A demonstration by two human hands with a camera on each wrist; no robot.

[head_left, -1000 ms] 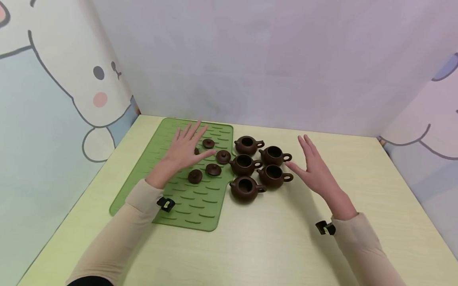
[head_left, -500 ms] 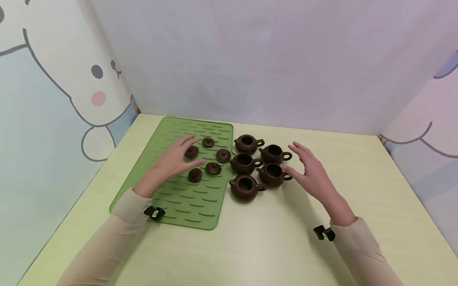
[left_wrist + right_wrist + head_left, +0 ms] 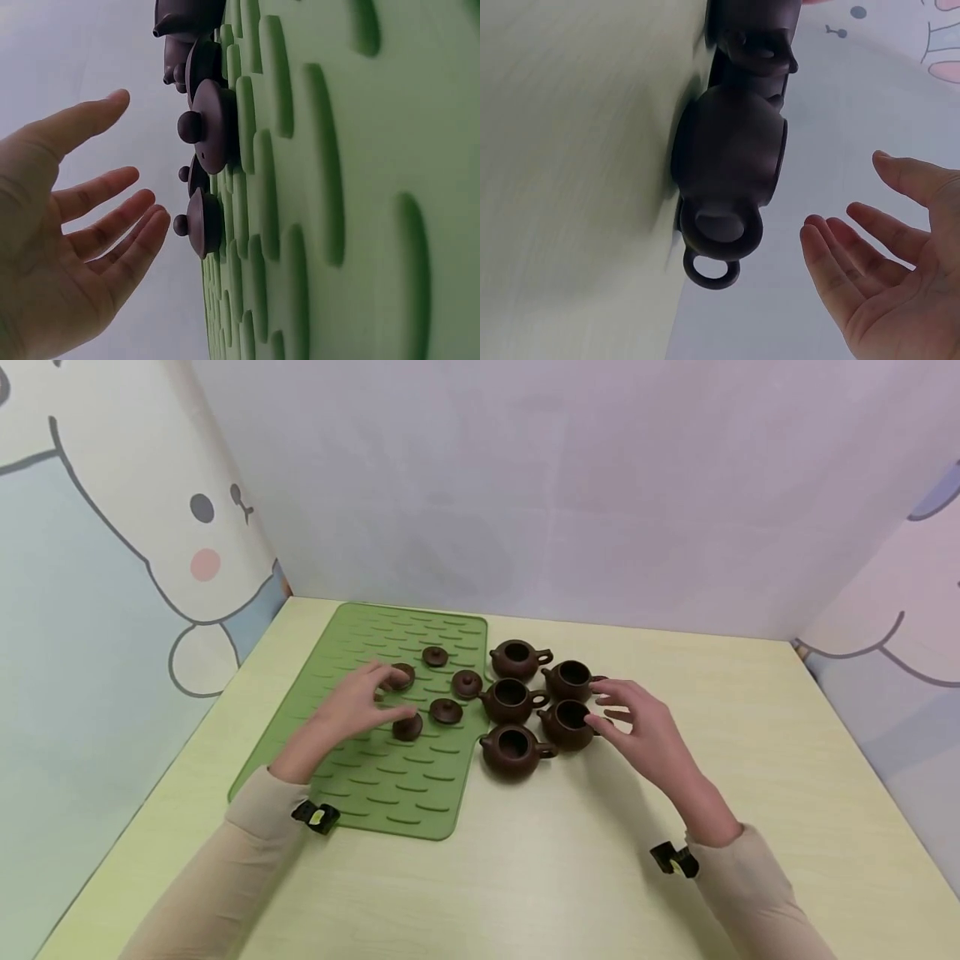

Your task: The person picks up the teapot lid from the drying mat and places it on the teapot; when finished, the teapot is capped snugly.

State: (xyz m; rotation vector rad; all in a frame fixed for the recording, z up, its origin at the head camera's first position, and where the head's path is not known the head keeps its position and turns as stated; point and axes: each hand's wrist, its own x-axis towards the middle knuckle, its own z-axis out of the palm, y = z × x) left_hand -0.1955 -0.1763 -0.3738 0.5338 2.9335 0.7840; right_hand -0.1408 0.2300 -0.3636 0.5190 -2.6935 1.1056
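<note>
My left hand [image 3: 347,708] hovers over the green mat with thumb and fingers spread, holding nothing. Its fingertips overlap a dark brown teapot lid [image 3: 403,676] and its thumb a nearer lid [image 3: 408,727] in the head view. The left wrist view shows a gap between the fingers and the round-knobbed lids [image 3: 214,127]. My right hand [image 3: 651,737] hangs in the air by the handle side of two lidless brown teapots, the nearer teapot [image 3: 564,727] and the farther teapot [image 3: 572,680]. In the right wrist view its loosely bent fingers stand apart from the teapot [image 3: 731,146].
More lids lie on the mat [image 3: 390,802]: one at the back [image 3: 435,657], one by the mat's edge [image 3: 467,684] and another [image 3: 446,711]. Three more open teapots, the front one [image 3: 513,752] among them, stand along the mat's right edge on the pale wooden table [image 3: 540,877].
My left hand has come back and down from over the mat, its spread fingers bending and uncovering a lid. My right hand has lowered slightly toward the teapot handles, its fingers bending more.
</note>
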